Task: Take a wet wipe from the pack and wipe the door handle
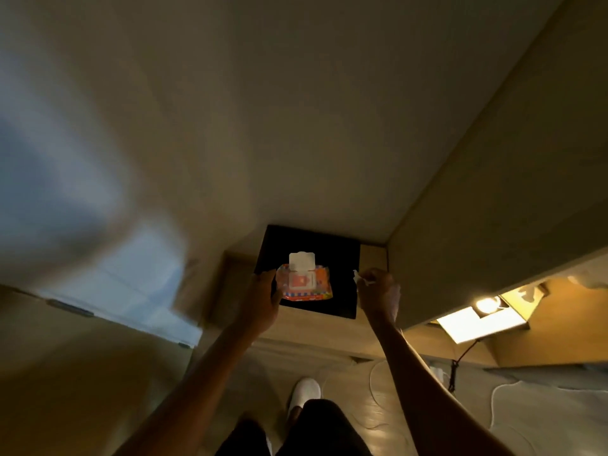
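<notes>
An orange pack of wet wipes (304,284) lies on a black square surface (342,258), its white lid flipped up. My left hand (263,297) holds the pack's left end. To the right of the pack, my right hand (378,291) is closed around a white wet wipe (358,278), a corner of which sticks out between the fingers. No door handle can be made out; a blurred door-like panel fills the left side.
A pale wall rises ahead and a cabinet side (493,192) stands on the right. A lit lamp (487,304) glows lower right, with a dark cable (454,373) hanging. My white slipper (304,394) is on the floor below.
</notes>
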`<state>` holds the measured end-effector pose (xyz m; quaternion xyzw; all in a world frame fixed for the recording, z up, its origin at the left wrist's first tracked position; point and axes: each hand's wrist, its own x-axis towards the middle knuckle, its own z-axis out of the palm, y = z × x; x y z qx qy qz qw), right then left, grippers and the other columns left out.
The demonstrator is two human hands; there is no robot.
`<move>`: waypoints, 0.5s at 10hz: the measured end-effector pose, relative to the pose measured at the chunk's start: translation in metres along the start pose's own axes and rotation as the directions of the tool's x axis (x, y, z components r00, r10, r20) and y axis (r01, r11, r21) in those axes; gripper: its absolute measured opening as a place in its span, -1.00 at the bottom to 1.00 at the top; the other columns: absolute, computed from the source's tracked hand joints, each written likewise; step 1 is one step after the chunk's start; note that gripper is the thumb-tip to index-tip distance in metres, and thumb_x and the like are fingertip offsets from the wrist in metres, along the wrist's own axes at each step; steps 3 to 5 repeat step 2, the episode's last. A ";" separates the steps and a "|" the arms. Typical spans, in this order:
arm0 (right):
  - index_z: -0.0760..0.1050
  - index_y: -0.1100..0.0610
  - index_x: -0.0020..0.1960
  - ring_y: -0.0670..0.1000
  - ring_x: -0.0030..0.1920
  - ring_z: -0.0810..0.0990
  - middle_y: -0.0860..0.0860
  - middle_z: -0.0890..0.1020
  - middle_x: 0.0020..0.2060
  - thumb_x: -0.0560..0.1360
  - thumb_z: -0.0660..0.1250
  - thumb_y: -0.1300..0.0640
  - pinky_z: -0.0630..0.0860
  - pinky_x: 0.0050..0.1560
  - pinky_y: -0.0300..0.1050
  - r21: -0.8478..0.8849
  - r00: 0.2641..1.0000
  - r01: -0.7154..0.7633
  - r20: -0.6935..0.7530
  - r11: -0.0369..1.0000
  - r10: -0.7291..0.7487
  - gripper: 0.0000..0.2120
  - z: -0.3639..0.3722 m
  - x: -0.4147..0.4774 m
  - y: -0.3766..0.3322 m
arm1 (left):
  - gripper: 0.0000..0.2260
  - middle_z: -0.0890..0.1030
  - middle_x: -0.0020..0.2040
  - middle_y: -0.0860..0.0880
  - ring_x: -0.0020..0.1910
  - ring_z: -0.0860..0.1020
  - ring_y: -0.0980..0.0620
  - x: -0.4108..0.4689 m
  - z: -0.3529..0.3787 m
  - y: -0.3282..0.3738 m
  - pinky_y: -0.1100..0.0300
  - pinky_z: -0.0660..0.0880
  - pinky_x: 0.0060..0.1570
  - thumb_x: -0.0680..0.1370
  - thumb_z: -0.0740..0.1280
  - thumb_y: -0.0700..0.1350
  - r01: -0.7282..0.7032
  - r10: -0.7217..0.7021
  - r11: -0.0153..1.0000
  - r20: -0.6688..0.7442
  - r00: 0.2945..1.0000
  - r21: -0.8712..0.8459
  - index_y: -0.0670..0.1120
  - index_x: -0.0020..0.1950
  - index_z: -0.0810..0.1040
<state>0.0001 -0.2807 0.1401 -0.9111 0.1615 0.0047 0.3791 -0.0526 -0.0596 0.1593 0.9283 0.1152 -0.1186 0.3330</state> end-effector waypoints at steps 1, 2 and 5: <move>0.56 0.09 -0.31 -0.03 -0.35 0.57 -0.02 0.61 -0.39 0.47 0.35 0.21 0.25 -0.48 -0.33 -0.022 0.999 -0.004 0.037 1.000 0.004 -0.82 0.010 0.029 0.002 | -0.56 0.37 0.40 -0.22 0.38 0.35 -0.17 0.026 0.005 0.003 0.09 0.33 0.24 0.62 0.18 -0.10 0.024 -0.025 1.000 0.007 1.000 0.014 -0.16 0.49 0.25; 0.61 0.18 -0.08 0.00 -0.21 0.57 0.08 0.67 -0.16 0.49 0.35 0.15 0.26 -0.44 -0.31 -0.043 0.995 -0.037 0.090 0.998 0.041 -0.89 0.015 0.054 0.004 | -0.58 0.41 0.39 -0.20 0.38 0.35 -0.17 0.046 0.010 0.009 0.05 0.29 0.31 0.61 0.20 -0.11 0.010 -0.010 1.000 0.041 0.999 0.004 -0.18 0.45 0.29; 0.61 0.18 -0.08 0.00 -0.21 0.57 0.08 0.67 -0.16 0.49 0.35 0.15 0.26 -0.44 -0.31 -0.043 0.995 -0.037 0.090 0.998 0.041 -0.89 0.015 0.054 0.004 | -0.58 0.41 0.39 -0.20 0.38 0.35 -0.17 0.046 0.010 0.009 0.05 0.29 0.31 0.61 0.20 -0.11 0.010 -0.010 1.000 0.041 0.999 0.004 -0.18 0.45 0.29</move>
